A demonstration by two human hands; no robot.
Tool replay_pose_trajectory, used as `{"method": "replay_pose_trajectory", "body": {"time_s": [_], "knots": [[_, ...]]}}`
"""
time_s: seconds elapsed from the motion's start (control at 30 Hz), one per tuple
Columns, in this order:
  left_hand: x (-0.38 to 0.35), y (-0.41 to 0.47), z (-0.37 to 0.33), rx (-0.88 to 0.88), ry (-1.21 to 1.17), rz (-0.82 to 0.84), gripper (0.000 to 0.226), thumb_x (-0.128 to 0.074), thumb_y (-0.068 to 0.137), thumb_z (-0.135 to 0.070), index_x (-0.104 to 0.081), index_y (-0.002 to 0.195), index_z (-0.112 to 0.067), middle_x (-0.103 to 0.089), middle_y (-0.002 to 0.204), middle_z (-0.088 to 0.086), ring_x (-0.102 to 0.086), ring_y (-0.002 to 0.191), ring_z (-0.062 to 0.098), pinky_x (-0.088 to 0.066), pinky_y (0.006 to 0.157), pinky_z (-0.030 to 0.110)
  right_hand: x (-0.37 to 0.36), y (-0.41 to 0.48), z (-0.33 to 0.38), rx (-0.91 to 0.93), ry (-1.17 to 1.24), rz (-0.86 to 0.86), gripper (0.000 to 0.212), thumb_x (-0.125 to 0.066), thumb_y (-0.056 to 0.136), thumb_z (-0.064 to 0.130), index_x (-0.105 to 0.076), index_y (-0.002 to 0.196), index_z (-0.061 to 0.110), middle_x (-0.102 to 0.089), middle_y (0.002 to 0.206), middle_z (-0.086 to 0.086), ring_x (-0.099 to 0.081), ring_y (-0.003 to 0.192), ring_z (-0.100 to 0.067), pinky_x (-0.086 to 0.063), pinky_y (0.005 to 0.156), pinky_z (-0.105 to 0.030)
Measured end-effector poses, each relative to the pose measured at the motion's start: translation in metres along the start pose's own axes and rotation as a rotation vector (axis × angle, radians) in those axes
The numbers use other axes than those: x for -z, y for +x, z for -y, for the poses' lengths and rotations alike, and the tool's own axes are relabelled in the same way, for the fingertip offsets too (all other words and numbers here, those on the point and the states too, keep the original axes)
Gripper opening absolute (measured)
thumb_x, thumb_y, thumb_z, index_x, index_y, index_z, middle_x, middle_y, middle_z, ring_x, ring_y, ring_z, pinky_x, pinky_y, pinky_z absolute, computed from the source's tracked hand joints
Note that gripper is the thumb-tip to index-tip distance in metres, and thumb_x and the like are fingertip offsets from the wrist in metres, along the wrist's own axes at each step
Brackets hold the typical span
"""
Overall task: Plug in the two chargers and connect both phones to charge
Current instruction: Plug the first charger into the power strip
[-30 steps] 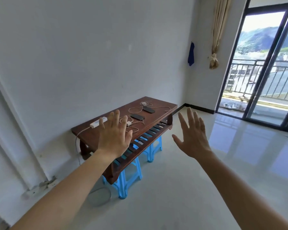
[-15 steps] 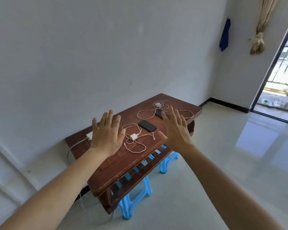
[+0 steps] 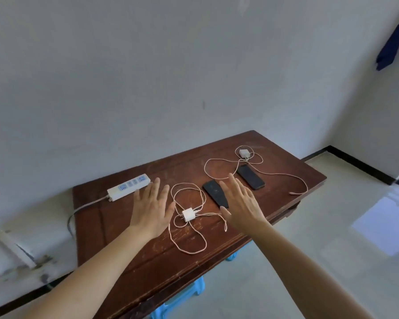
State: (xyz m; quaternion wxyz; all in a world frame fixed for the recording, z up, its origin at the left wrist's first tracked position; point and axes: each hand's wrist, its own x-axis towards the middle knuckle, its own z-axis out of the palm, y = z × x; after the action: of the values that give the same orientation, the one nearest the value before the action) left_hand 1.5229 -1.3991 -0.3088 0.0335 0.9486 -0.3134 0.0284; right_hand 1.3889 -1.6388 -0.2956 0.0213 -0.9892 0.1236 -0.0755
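On the brown wooden table [image 3: 293,178] lies a white power strip [image 3: 128,186] at the back left. A white charger [image 3: 187,214] with a looped cable sits in the middle, between my hands. A second white charger [image 3: 244,153] with its cable lies at the far end. One black phone [image 3: 215,193] lies partly under my right hand; another black phone [image 3: 250,176] lies beyond it. My left hand [image 3: 150,208] hovers open beside the power strip. My right hand [image 3: 241,203] hovers open, fingers spread, holding nothing.
The table stands against a white wall [image 3: 148,77]. Blue plastic stools [image 3: 182,295] sit under its near edge. A pale tiled floor [image 3: 343,249] spreads to the right. A dark blue cloth [image 3: 394,40] hangs on the wall at the upper right.
The view has come closer to the table and tilted down. Both open hands now hover over the tabletop, on either side of the near charger.
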Motion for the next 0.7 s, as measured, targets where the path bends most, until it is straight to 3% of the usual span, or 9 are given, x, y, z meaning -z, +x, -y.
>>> {"method": "replay_pose_trajectory", "body": {"time_s": [0.3, 0.47, 0.57, 0.7], "knots": [[-0.038, 0.118, -0.015, 0.135, 0.050, 0.120, 0.070, -0.016, 0.102, -0.058, -0.022, 0.160, -0.020, -0.009, 0.171, 0.011, -0.014, 0.156, 0.031, -0.017, 0.122, 0.058, -0.046, 0.131, -0.054, 0.147, 0.130, 0.033, 0.075, -0.058, 0.095, 0.040, -0.021, 0.157, 0.020, -0.013, 0.167, -0.012, -0.023, 0.151, -0.031, -0.030, 0.119, -0.045], [-0.085, 0.140, -0.013, 0.353, 0.020, 0.265, 0.065, -0.023, 0.104, -0.055, -0.023, 0.160, -0.022, -0.011, 0.171, 0.011, -0.013, 0.157, 0.031, -0.016, 0.125, 0.057, -0.103, 0.194, -0.063, 0.301, 0.246, 0.179, 0.074, -0.057, 0.096, 0.037, -0.020, 0.158, 0.018, -0.019, 0.166, -0.012, -0.029, 0.148, -0.031, -0.035, 0.114, -0.046], [-0.102, 0.133, -0.008, 0.462, 0.028, 0.364, 0.064, -0.025, 0.105, -0.053, -0.024, 0.160, -0.021, -0.010, 0.171, 0.012, -0.015, 0.156, 0.031, -0.019, 0.123, 0.058, -0.133, 0.208, -0.056, 0.419, 0.336, 0.271, 0.071, -0.055, 0.096, 0.035, -0.022, 0.157, 0.017, -0.033, 0.160, -0.010, -0.040, 0.141, -0.030, -0.043, 0.108, -0.046], [-0.113, 0.113, -0.003, 0.569, 0.009, 0.424, 0.062, -0.027, 0.105, -0.051, -0.023, 0.160, -0.021, -0.009, 0.171, 0.012, -0.013, 0.156, 0.030, -0.019, 0.123, 0.056, -0.163, 0.202, -0.034, 0.656, 0.344, 0.469, 0.082, -0.057, 0.091, 0.053, -0.020, 0.157, 0.020, -0.043, 0.152, -0.009, -0.050, 0.132, -0.030, -0.047, 0.102, -0.045]]}}
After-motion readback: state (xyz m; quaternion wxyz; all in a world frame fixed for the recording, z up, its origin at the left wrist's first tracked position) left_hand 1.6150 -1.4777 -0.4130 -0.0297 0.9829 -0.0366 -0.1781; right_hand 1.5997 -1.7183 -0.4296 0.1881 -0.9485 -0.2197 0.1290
